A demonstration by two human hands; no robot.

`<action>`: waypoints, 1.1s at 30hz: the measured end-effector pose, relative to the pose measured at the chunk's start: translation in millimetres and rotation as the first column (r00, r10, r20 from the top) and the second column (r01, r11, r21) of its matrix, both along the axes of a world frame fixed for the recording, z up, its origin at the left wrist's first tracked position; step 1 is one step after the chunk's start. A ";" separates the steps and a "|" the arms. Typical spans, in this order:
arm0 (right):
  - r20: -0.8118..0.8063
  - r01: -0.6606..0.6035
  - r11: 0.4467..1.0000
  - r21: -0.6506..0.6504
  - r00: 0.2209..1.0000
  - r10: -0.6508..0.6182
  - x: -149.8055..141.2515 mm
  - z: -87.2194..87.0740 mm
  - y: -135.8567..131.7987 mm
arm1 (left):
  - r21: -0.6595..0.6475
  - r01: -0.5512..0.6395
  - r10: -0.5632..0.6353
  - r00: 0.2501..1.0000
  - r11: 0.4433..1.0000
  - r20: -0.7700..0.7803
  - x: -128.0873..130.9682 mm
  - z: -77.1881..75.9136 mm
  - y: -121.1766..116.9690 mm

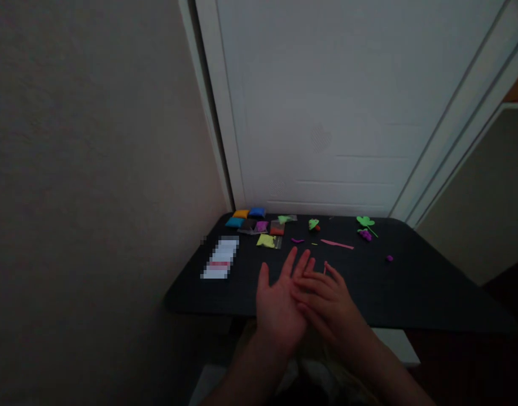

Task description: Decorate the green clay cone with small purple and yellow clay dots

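Observation:
My left hand (281,307) is turned palm up in front of the table's near edge, its fingers spread. Across its palm and finger bases lie the stretched fingers of my right hand (333,304). Whether anything small sits between the two hands is hidden. Beyond them on the table are a flat pink strip (337,244), a curved purple piece (297,241) and a thin yellow bit (314,244). A light green shape with a red part (314,225) rests farther back.
The dark table (411,293) stands against a white door (318,113). Coloured packets, such as a yellow packet (266,241) and a blue packet (257,212), lie back left, near a blurred white rectangle (220,257). At right are a green clover shape (364,221), a purple cluster (365,235) and a purple lump (389,258).

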State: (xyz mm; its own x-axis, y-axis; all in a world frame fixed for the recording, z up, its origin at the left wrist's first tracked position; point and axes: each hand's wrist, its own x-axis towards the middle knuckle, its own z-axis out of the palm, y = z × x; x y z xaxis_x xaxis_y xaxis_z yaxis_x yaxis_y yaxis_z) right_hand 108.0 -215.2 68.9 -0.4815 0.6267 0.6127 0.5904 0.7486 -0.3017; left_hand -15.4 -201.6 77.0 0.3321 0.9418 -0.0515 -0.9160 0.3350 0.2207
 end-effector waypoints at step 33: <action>0.240 0.006 0.999 -0.034 0.971 0.002 1.1 -11.5 -19.5 | 0.058 -0.153 0.154 0.988 0.986 -0.010 -5.4 -5.0 3.1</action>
State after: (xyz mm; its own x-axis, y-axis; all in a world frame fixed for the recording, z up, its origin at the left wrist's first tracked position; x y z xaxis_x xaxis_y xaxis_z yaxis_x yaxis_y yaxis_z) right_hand 109.1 -234.8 57.5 -0.6106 0.6463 0.4576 0.6499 0.7392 -0.1767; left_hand -20.8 -198.6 72.0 0.1827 0.9832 -0.0006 -0.9521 0.1770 0.2492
